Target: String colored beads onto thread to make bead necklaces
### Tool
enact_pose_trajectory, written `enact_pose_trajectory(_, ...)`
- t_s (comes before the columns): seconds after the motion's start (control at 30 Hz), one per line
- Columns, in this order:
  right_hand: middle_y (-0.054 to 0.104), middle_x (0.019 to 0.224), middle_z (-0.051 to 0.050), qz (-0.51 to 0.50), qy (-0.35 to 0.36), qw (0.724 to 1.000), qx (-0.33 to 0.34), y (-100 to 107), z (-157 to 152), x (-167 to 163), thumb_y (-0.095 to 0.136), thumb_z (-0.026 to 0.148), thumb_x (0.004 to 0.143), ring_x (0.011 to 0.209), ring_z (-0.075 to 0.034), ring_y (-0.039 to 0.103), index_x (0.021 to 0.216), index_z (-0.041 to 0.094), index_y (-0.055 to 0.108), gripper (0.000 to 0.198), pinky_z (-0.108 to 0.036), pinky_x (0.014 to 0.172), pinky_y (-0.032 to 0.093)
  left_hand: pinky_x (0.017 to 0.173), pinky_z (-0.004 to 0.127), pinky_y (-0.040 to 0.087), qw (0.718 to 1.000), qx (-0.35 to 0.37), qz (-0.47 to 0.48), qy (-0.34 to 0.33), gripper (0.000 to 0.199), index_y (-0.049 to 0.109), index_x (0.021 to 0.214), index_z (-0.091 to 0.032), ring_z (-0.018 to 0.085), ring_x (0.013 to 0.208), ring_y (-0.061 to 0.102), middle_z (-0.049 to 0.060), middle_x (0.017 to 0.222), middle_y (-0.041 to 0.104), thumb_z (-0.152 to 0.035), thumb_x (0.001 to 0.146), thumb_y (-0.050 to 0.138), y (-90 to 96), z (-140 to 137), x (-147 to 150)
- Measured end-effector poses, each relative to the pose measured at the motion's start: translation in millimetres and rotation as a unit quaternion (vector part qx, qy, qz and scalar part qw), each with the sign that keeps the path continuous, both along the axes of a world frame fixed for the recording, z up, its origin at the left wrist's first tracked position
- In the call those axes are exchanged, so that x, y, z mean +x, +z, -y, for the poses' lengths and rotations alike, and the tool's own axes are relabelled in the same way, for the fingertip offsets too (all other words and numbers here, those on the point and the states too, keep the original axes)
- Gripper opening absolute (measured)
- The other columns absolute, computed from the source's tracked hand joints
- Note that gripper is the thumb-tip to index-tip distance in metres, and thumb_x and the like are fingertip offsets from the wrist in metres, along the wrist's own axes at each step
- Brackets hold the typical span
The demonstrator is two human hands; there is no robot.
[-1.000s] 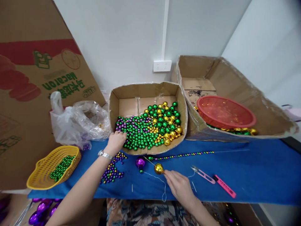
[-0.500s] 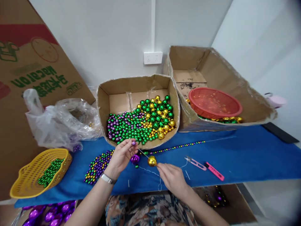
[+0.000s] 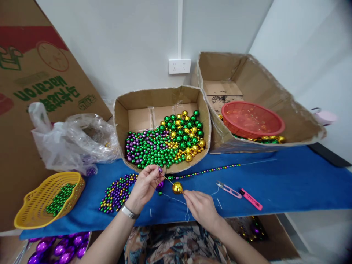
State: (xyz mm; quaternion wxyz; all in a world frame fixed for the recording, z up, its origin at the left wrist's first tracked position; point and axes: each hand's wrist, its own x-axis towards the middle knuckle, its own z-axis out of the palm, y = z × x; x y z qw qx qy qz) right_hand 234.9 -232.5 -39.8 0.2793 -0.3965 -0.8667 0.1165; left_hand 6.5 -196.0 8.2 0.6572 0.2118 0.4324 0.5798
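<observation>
My left hand (image 3: 147,185) is closed in a pinch on a small purple bead (image 3: 160,169). The tip of a long thin needle (image 3: 168,179) meets that bead; whether it has entered the hole I cannot tell. A large shiny gold bead (image 3: 177,188) sits on the needle. Just right of it, the fingers of my right hand (image 3: 202,209) are closed on the needle's other end. Partly behind my left fingers lies a large purple bead (image 3: 160,186), with a small green bead (image 3: 160,193) below it. White thread (image 3: 174,200) loops over the blue cloth.
A cardboard box (image 3: 162,93) of loose beads stands ahead, beside a bigger box (image 3: 264,79) holding a red basket (image 3: 253,119). Thread snips (image 3: 229,190) and a pink cutter (image 3: 250,199) lie rightward. Loose beads (image 3: 117,194) and a yellow basket (image 3: 27,216) are leftward.
My left hand has moved slightly right and down, bringing the small purple bead from just off the needle's tip to meet it. My right hand has stayed almost still.
</observation>
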Motion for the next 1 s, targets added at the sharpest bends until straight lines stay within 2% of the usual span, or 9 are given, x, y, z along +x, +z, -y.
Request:
enact_pose_trajectory(0.1, 0.068, 0.077, -0.003, 0.005, -0.004, 1.000, -0.002, -1.5, 0.4, 0.3, 0.038, 0.018, 0.098, 0.069, -0.016, 0.065, 0.101, 0.019, 0.060, 0.021, -0.027, 0.064, 0.044, 0.068, 0.023, 0.054, 0.999, 0.019, -0.029, 0.009, 0.025, 0.064, 0.083, -0.016, 0.012, 0.071, 0.064, 0.002, 0.078, 0.067, -0.025, 0.068, 0.082, -0.9, -0.7, 2.3)
enact_pose_trajectory(0.23, 0.069, 0.078, -0.002, -0.002, -0.010, 0.999, -0.039, -5.1, 1.9, -3.0, 0.038, 0.019, 0.099, 0.069, -0.016, 0.065, 0.099, 0.020, 0.059, 0.021, -0.026, 0.064, 0.044, 0.072, 0.021, 0.052, 0.984, 0.090, -0.143, 0.059, 0.030, 0.065, 0.089, -0.018, 0.011, 0.078, 0.063, 0.001, 0.082, 0.066, -0.020, 0.065, 0.083, -3.7, 4.9, 11.8)
enact_pose_trajectory(0.37, 0.069, 0.085, -0.001, -0.048, -0.035, 0.996, -0.070, -10.8, 0.5, -3.6, 0.038, 0.020, 0.100, 0.075, -0.015, 0.067, 0.101, 0.022, 0.057, 0.019, -0.025, 0.068, 0.046, 0.082, 0.029, 0.052, 0.979, 0.127, -0.157, -0.012, 0.039, 0.061, 0.111, -0.021, 0.018, 0.095, 0.064, 0.006, 0.104, 0.066, -0.029, 0.075, 0.075, -2.1, 2.3, 24.5)
enact_pose_trajectory(0.47, 0.070, 0.085, -0.002, -0.070, -0.062, 0.994, -0.050, -14.4, -2.3, 3.0, 0.038, 0.020, 0.100, 0.075, -0.015, 0.067, 0.100, 0.021, 0.057, 0.019, -0.025, 0.069, 0.047, 0.083, 0.035, 0.052, 0.970, 0.150, -0.188, -0.035, 0.032, 0.061, 0.110, -0.019, 0.022, 0.097, 0.064, 0.010, 0.109, 0.065, -0.041, 0.086, 0.061, -1.5, -24.6, 31.1)
enact_pose_trajectory(0.53, 0.070, 0.083, -0.003, -0.070, -0.074, 0.994, -0.039, -15.1, -3.6, 8.9, 0.038, 0.021, 0.100, 0.074, -0.015, 0.067, 0.098, 0.020, 0.058, 0.020, -0.025, 0.068, 0.048, 0.080, 0.035, 0.052, 0.938, 0.179, -0.293, -0.033, 0.032, 0.062, 0.107, -0.019, 0.022, 0.092, 0.064, 0.009, 0.101, 0.066, -0.043, 0.087, 0.057, -4.7, -54.0, 35.5)
enact_pose_trajectory(0.6, 0.069, 0.081, -0.003, -0.066, -0.085, 0.994, -0.034, -14.5, -4.0, 14.0, 0.038, 0.021, 0.100, 0.072, -0.015, 0.067, 0.097, 0.020, 0.059, 0.021, -0.025, 0.067, 0.049, 0.083, 0.037, 0.049, 0.878, 0.216, -0.424, -0.043, 0.032, 0.062, 0.106, -0.019, 0.023, 0.093, 0.062, 0.009, 0.100, 0.066, -0.043, 0.085, 0.059, -10.5, -85.8, 41.8)
enact_pose_trajectory(0.7, 0.069, 0.081, -0.004, -0.063, -0.092, 0.993, -0.030, -13.0, -3.3, 18.9, 0.038, 0.020, 0.100, 0.073, -0.015, 0.068, 0.097, 0.020, 0.060, 0.022, -0.024, 0.068, 0.050, 0.094, 0.041, 0.041, 0.845, 0.231, -0.479, -0.057, 0.034, 0.067, 0.102, -0.021, 0.028, 0.103, 0.057, 0.010, 0.100, 0.064, -0.038, 0.073, 0.073, -20.2, -124.5, 55.6)
enact_pose_trajectory(0.87, 0.070, 0.081, -0.005, -0.067, -0.108, 0.992, -0.024, -12.3, -1.6, 24.0, 0.037, 0.020, 0.100, 0.073, -0.016, 0.068, 0.097, 0.020, 0.060, 0.023, -0.025, 0.068, 0.051, 0.097, 0.042, 0.035, 0.851, 0.220, -0.472, -0.065, 0.033, 0.069, 0.085, -0.021, 0.035, 0.112, 0.048, 0.011, 0.086, 0.062, -0.032, 0.058, 0.085, -27.1, -148.3, 73.2)
enact_pose_trajectory(1.0, 0.070, 0.081, -0.005, -0.081, -0.117, 0.989, -0.027, -11.2, -1.1, 28.6, 0.039, 0.020, 0.099, 0.072, -0.015, 0.068, 0.099, 0.020, 0.060, 0.021, -0.025, 0.068, 0.051, 0.090, 0.037, 0.042, 0.875, 0.205, -0.432, -0.076, 0.032, 0.068, 0.091, -0.021, 0.029, 0.102, 0.055, 0.008, 0.090, 0.064, -0.039, 0.067, 0.079, -21.0, -134.8, 69.0)
